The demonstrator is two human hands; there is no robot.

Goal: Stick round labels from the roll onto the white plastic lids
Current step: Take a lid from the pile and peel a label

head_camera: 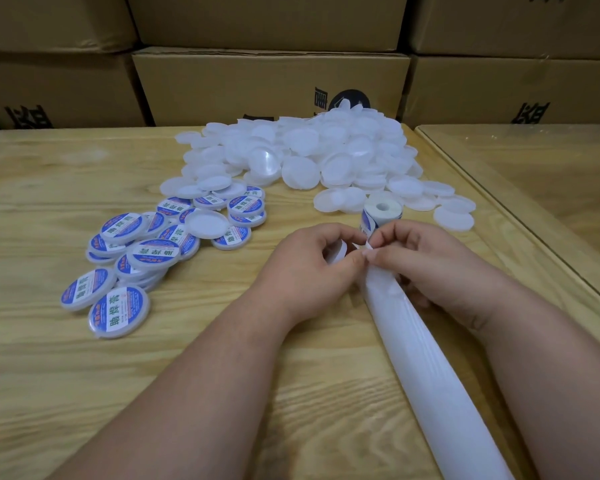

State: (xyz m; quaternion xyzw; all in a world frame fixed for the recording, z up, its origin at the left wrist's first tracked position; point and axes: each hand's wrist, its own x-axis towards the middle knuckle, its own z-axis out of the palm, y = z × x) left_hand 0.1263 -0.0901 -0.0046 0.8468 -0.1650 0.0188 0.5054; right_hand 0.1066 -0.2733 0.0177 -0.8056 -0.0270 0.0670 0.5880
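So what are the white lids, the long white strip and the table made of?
White lids: probably plastic, milky and slightly see-through, with shiny spots. Long white strip: looks like glossy paper backing; it creases and shines. Table: wood, by its grain lines, smooth finish.

A storeroom or packing area: stacked cardboard cartons (271,84) wall in a wooden table (84,375) heaped with bulk plain white lids (302,150).

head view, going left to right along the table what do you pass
labelled lids → left hand holding a bare lid → label roll with its backing strip → right hand → glass-topped table
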